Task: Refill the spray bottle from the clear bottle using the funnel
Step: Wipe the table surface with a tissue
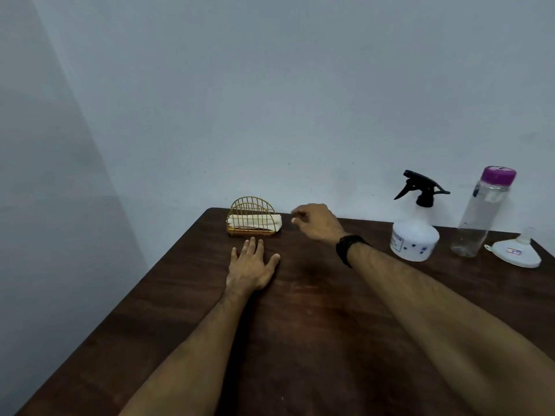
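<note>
So the left hand (251, 267) is flat on the dark wood table (315, 340), fingers straight and spread, holding nothing, pointing at 12 o'clock toward the gold wire rack (252, 217) just past the fingertips. The rack has some folded white napkins (255, 222) sitting in it.

The right hand (316, 222) hangs just above the table at about 3 o'clock from the rack, near it but not touching. Fingers are loosely curled, nothing in them. There's a black watch (348, 249) on that wrist.

All the task stuff is way over at the right, near the wall: the spray bottle (416, 232) with its black trigger head on, then the clear bottle (480, 217) with a purple cap at its 3 o'clock, upright, and the white funnel (518, 253) at 3 o'clock from that, wide mouth down on the table, spout up. Both hands are well apart from all three.
</note>
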Demonstrator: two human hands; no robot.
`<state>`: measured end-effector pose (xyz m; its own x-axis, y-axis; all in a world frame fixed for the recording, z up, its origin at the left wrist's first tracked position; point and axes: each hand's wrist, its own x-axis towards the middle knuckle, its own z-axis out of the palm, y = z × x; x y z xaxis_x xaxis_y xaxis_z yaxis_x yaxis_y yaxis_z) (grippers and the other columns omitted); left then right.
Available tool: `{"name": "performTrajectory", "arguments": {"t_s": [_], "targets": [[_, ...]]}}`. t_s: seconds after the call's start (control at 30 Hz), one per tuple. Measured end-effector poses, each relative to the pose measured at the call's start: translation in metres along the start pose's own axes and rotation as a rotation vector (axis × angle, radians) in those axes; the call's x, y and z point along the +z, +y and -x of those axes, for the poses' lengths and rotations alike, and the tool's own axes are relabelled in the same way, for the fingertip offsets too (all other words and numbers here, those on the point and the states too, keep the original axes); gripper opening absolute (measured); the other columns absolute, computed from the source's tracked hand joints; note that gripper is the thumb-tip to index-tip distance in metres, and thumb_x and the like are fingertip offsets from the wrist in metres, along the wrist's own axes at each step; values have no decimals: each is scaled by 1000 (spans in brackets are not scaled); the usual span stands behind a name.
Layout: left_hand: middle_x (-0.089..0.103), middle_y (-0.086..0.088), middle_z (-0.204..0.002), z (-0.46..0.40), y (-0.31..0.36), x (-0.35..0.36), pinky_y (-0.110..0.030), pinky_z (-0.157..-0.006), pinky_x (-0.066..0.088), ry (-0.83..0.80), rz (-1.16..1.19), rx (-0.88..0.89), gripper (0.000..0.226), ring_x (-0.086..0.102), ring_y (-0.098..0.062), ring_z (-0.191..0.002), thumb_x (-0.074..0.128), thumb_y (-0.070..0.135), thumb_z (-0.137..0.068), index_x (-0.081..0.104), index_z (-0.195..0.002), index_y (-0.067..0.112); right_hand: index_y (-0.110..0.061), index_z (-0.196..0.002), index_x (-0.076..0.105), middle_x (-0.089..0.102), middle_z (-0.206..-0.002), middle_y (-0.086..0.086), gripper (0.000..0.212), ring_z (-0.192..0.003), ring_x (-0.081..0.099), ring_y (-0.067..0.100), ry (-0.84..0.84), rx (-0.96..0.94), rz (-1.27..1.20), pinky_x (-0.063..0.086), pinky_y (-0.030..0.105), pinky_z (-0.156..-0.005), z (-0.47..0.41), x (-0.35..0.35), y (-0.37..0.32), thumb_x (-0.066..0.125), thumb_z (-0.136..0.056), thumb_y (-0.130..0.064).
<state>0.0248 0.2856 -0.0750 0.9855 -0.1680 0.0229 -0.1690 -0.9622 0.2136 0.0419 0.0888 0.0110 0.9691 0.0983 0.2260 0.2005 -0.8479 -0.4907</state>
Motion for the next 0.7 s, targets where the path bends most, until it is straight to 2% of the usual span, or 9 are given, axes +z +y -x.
{"name": "performTrajectory", "arguments": {"t_s": [0.37,0.5,0.63,0.7], "targets": [[5,-5,-168,-3,-2,4,-46,-124,-1,29,12,2,78,-1,-18,-154,18,66,-98,14,-159,17,-22,-118,75,71,-127,-2,31,-117,64,19,-13,-26,101,51,35,-97,-72,44,-14,77,-87,-25],[6,-4,-168,-3,-2,3,-46,-124,-1,33,12,-3,78,0,-18,-154,19,66,-98,14,-159,17,-20,-109,79,75,-117,-1,19,-108,68,21,34,-46,150,52,32,-88,-77,56,-13,71,-91,-22],[7,-4,-167,-4,-1,2,-47,-124,-1,31,12,0,79,1,-18,-154,19,66,-98,15,-159,17,-20,-103,80,76,-112,-1,17,-103,68,21,116,-75,161,46,26,-77,-76,57,-12,67,-92,-22],[7,-5,-167,-4,-1,3,-47,-124,0,33,10,-3,79,2,-18,-154,19,66,-98,15,-159,16,-19,-101,80,76,-109,1,17,-101,68,22,149,-101,165,49,28,-78,-75,57,-12,67,-91,-23]]}}
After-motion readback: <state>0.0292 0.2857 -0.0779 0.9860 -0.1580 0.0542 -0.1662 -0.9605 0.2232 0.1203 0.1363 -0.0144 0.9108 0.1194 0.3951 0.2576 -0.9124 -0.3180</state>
